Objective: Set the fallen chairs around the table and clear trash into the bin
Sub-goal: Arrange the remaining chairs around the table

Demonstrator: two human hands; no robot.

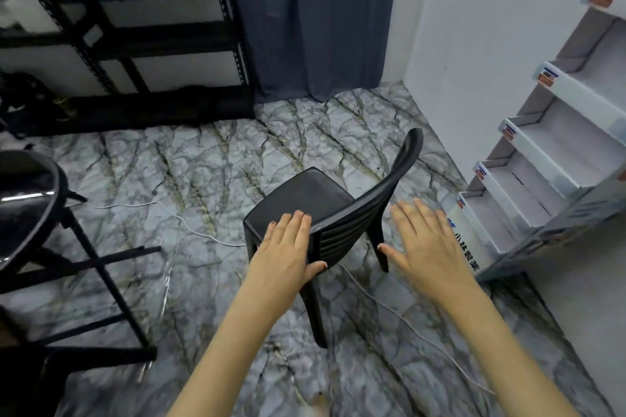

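Fingers: left hand [288, 249] spread flat on the seat edge, thumb at the backrest; right hand [423, 240] open, holding nothing.
Chair [315, 196]: black, upright on marbled floor [203, 162], between table [30, 200] and white shelving [542, 152].

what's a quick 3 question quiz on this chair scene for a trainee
1. True or false: the black chair is lying on its side.
2. Which hand touches the chair? A) left hand B) right hand C) both
3. What thin thing trails across the marble floor under the chair?

Key
1. False: it stands upright on its legs.
2. A: the left hand lies flat at the seat's edge by the backrest; the right hand hovers open beside the backrest, apart from it.
3. A white cable.
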